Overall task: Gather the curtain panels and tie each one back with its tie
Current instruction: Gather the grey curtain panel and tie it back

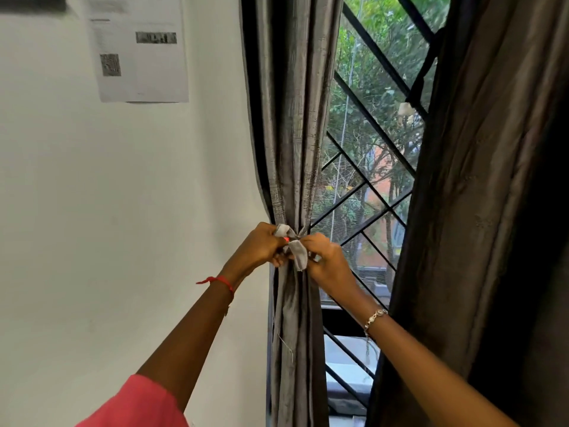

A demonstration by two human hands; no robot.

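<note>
Left curtain (292,118) bunched tight beside the wall, pale tie (297,252) wrapped around its waist, knot half made. Left hand (261,246) at nine o'clock and right hand (326,260) at three, both pinching the tie ends. Right curtain (480,195) hanging loose, seemingly untied; no containers anywhere.

Two curtain panels (292,118) (480,180), one tie (295,251), two hands (261,245) (326,260), two bracelets (221,282) (375,317), one paper sheet (138,47).
</note>
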